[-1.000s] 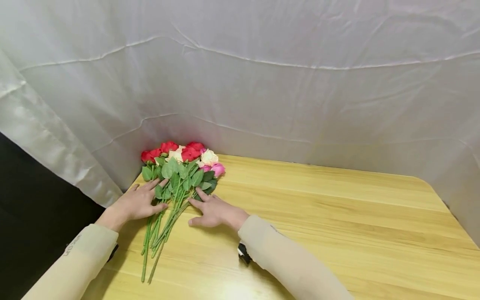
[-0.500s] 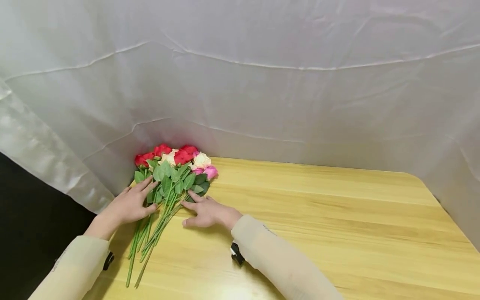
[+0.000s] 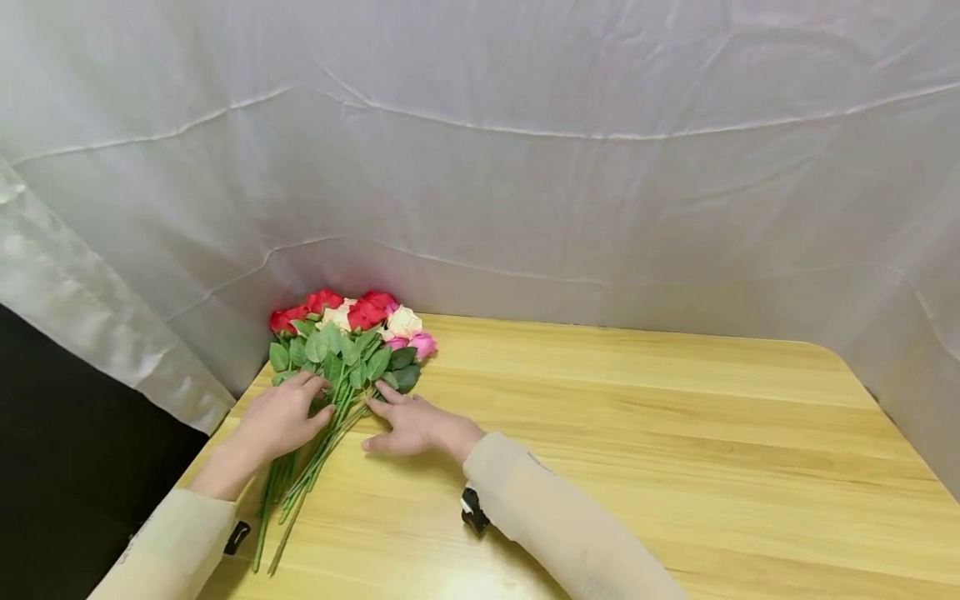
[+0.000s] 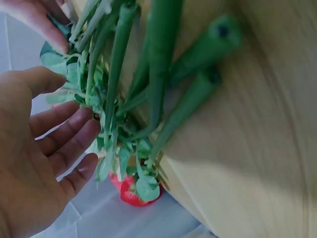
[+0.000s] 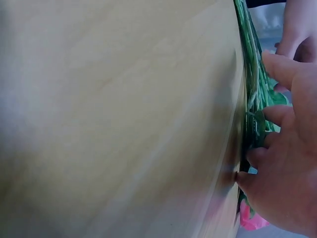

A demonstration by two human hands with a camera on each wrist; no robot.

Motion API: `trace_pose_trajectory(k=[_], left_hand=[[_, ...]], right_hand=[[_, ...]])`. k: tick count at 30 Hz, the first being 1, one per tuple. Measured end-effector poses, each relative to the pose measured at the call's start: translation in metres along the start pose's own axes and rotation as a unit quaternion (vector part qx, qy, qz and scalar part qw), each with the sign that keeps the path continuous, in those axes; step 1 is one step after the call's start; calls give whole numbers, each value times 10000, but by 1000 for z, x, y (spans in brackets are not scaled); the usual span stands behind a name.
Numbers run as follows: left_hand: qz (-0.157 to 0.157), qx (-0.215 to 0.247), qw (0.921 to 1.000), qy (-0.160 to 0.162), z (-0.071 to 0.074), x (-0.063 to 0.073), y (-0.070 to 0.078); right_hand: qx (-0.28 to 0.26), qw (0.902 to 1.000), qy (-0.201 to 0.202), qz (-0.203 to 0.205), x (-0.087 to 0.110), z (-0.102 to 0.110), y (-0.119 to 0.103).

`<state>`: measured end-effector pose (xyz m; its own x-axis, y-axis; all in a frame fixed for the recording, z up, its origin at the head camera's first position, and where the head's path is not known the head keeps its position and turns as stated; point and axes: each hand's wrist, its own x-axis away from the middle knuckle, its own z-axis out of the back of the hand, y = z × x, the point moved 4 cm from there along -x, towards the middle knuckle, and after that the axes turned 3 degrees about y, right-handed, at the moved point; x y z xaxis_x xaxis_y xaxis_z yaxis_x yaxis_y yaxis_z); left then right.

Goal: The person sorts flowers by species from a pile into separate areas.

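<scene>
A bunch of long-stemmed roses lies on the left part of the table in the head view, with red blooms (image 3: 366, 312), cream blooms (image 3: 405, 322) and pink blooms (image 3: 423, 345) at the far end. Their green stems (image 3: 322, 454) run toward the near edge. My left hand (image 3: 279, 417) is over the left side of the bunch. Its fingers bend loosely beside the leaves (image 4: 69, 74) in the left wrist view, gripping no stem. On the other side, my right hand (image 3: 418, 425) has its fingers spread, with fingertips at the lower leaves and stems. In the right wrist view, its little finger meets the tabletop.
The wooden table (image 3: 637, 433) extends far to the right. A pale grey curtain (image 3: 525, 183) hangs behind its back edge, close to the blooms. Dark cloth (image 3: 75, 433) lies beyond the left edge.
The left hand has drawn back slightly from the leaves toward the stems, its fingers more bent than before. The right hand stays by the bunch. The head view has shifted a little.
</scene>
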<state>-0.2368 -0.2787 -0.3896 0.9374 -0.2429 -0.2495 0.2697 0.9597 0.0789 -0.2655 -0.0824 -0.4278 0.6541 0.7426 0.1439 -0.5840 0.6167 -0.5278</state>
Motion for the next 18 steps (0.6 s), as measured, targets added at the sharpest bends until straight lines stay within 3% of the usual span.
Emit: trace_pose_trajectory(k=[12,15,18], left_hand=[[-118,-421,9988,-222,-27,-6,-3],[-121,-291,9989,-334,-30,-8,-10],[-33,149,9989,-448,-32,-11,-19]], right_hand=[[257,9996,-100,-29,-4,-7,0],[269,9994,-175,-114,-8,-6,-3],[264,9991,-259,-208,-11,-6,-7]])
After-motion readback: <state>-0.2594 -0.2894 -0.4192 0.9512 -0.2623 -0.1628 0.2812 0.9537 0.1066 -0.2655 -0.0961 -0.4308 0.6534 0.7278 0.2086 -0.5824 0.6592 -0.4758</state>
